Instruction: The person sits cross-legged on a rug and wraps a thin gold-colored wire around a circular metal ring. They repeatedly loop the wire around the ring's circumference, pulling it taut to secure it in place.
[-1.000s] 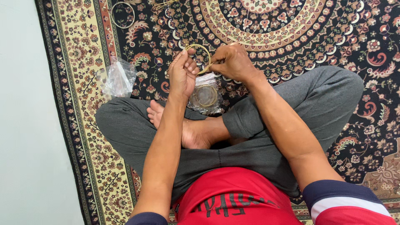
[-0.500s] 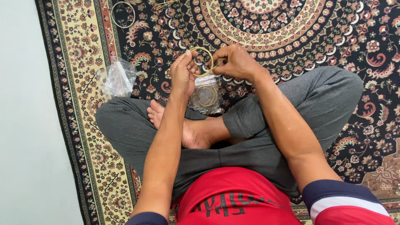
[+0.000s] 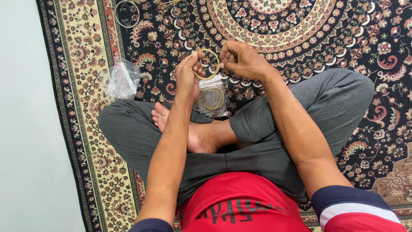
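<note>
I sit cross-legged on a patterned carpet. My left hand pinches a coil of thin golden wire at its left side. My right hand holds the same coil from the right, fingers closed on the wire's end. Just below both hands lies a clear plastic bag with another golden wire coil inside, resting by my foot.
A crumpled empty clear bag lies on the carpet to the left. A loose wire ring and some thin golden pieces lie at the top. A bare pale floor runs along the left of the carpet.
Both hands have shifted slightly with the coil, turning it between the fingers. The bags and the ring have not moved.
</note>
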